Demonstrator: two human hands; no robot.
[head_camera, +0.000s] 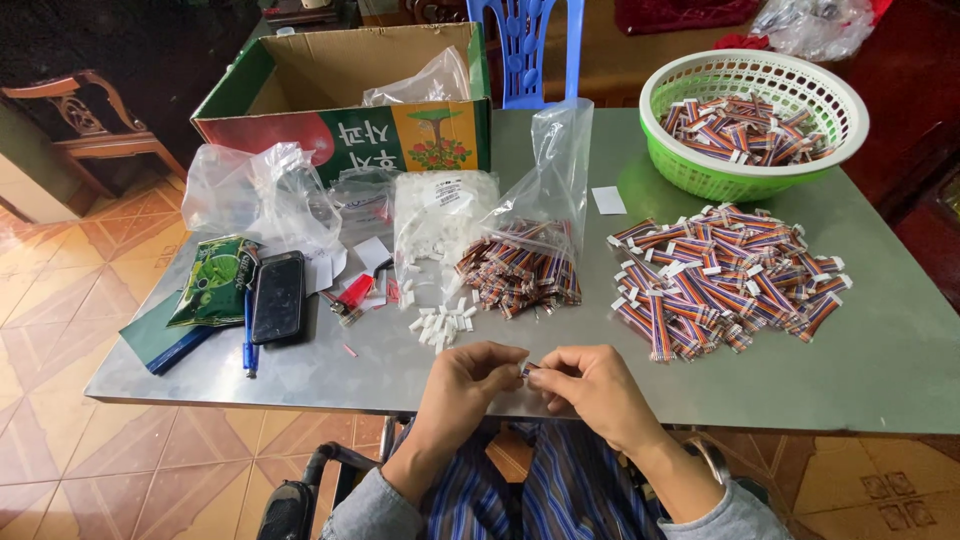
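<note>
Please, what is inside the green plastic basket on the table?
The green basket holds a heap of short multicoloured ribbon cables with white connectors. Whatever lies under that heap, and the basket's bottom, is covered and cannot be seen.

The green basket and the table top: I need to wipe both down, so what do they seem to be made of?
The green basket looks like moulded plastic: glossy, slotted lattice walls and a white rim. The table top seems to be sheet metal, probably stainless steel: grey and smooth, with a soft sheen and blurred reflections.

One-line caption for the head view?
Both hands, left hand and right hand, pinch a small connector piece beside multicoloured ribbon-cable bundles on a grey metal table.
</note>
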